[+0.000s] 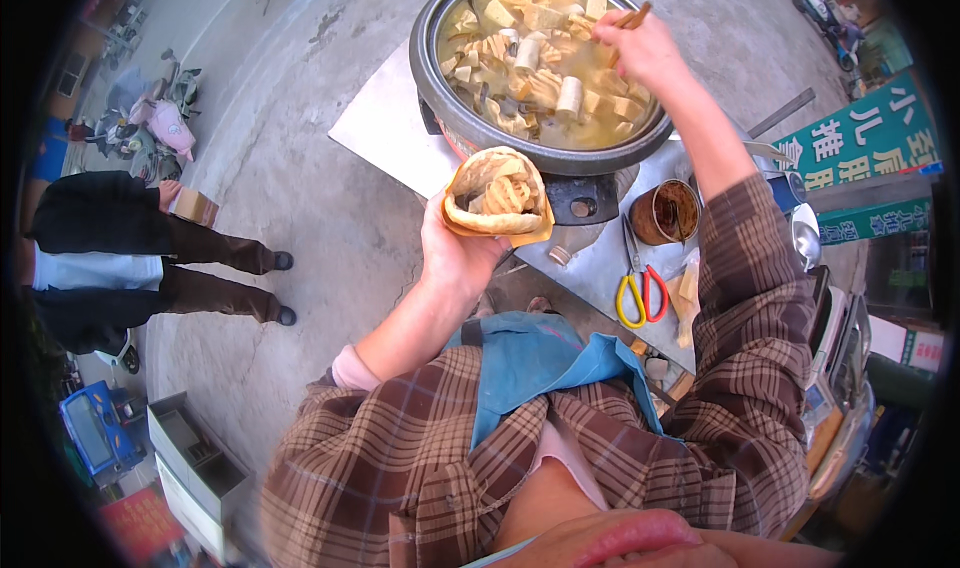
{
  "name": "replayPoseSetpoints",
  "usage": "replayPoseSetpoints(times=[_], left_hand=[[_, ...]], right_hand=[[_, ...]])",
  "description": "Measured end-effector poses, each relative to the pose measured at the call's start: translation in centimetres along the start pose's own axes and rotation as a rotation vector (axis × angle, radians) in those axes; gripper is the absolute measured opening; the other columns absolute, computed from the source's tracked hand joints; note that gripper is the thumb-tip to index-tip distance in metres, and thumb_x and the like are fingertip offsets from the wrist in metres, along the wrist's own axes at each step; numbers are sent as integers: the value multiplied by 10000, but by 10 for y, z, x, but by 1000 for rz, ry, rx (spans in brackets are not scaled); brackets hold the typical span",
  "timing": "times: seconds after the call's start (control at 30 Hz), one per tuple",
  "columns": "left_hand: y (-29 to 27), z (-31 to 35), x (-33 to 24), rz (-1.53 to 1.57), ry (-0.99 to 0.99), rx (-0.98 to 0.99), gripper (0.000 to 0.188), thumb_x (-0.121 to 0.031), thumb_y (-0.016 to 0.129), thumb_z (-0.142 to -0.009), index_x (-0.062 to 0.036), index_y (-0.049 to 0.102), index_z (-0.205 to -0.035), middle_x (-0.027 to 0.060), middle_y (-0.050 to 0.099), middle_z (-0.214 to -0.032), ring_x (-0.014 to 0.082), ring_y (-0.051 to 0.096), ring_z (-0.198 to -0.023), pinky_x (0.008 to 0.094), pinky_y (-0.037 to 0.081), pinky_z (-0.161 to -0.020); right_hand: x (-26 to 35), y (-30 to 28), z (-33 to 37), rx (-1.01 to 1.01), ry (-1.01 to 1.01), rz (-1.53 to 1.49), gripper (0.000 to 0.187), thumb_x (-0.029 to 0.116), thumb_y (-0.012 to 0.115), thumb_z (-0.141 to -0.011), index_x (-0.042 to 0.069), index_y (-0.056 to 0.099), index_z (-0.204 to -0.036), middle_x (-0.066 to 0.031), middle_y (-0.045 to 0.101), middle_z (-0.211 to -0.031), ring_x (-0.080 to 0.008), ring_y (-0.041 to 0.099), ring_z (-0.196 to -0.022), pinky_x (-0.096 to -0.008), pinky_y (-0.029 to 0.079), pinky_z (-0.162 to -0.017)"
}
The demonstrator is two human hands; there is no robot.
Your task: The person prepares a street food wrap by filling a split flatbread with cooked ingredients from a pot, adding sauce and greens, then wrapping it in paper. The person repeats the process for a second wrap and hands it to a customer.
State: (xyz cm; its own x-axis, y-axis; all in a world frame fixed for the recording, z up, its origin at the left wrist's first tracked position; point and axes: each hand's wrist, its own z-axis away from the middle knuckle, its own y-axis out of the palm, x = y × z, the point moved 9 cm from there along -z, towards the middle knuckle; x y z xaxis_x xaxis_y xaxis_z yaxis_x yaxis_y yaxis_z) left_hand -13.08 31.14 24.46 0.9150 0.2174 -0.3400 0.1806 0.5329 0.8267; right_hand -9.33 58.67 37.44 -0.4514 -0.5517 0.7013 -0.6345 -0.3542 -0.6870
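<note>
My left hand [452,253] is wrapped round a stuffed flatbread [495,196] in a yellowish paper sleeve. Its open end faces up and shows folded tofu skin inside. Above and to the right, my right hand [645,52] grips brown chopsticks [634,16] at the right side of a wide, dark-rimmed pot [447,131]. Their lower ends are hard to make out over the broth. In the pot lie tofu chunks [541,18], pleated tofu skin [536,90] and pale rolls [569,97] in cloudy yellow liquid. The flatbread is just in front of the pot's near rim.
On the metal table stand a tin of dark red sauce [664,215], scissors [641,296] with yellow and red handles, and a plastic bag [688,301]. A metal bowl [805,236] is farther right. Someone in dark clothes [105,238] stands at left holding a small box [195,207].
</note>
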Motion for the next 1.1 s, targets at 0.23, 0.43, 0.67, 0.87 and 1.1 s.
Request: replayPoseSetpoints(times=[0.23, 0.43, 0.67, 0.87, 1.1], left_hand=[[13, -4, 3, 29, 16, 31, 495, -397, 264, -899, -93, 436, -1251, 98, 490, -1253, 283, 470, -1161, 490, 390, -935], [17, 8, 9, 5, 27, 6, 498, -406, 267, -897, -100, 443, -1248, 88, 495, -1250, 274, 477, -1153, 483, 399, -922], [15, 20, 20, 3, 25, 17, 505, -402, 262, -896, -84, 448, -1241, 102, 521, -1222, 287, 515, -1105, 475, 433, -884], [10, 19, 17, 3, 31, 27, 514, -406, 250, -900, -78, 441, -1246, 114, 524, -1216, 300, 522, -1097, 491, 441, -882], [12, 17, 15, 26, 38, 62, 491, -405, 280, -900, -93, 452, -1238, 95, 506, -1243, 287, 493, -1135, 493, 409, -908]], right_hand=[[-56, 1, -36, 39, 246, -449, 314, 277, 553, -875, -18, 607, -782, -122, 619, -687, -157, 535, -420, -261, 439, -416], [-73, -31, -4, -72, 277, -860, 318, 283, 492, -916, -13, 551, -819, -174, 604, -691, -214, 581, -483, -264, 492, -462], [-74, -60, 28, -143, 247, -1009, 312, 283, 438, -939, -9, 532, -881, -210, 620, -804, -232, 616, -585, -273, 519, -529], [-56, -78, 40, -41, 65, -995, 320, 283, 387, -957, 6, 535, -889, -205, 624, -829, -234, 614, -632, -297, 524, -597], [11, -119, 70, 140, -255, -758, 339, 307, 353, -974, 37, 511, -843, -137, 606, -837, -172, 583, -638, -267, 478, -607]])
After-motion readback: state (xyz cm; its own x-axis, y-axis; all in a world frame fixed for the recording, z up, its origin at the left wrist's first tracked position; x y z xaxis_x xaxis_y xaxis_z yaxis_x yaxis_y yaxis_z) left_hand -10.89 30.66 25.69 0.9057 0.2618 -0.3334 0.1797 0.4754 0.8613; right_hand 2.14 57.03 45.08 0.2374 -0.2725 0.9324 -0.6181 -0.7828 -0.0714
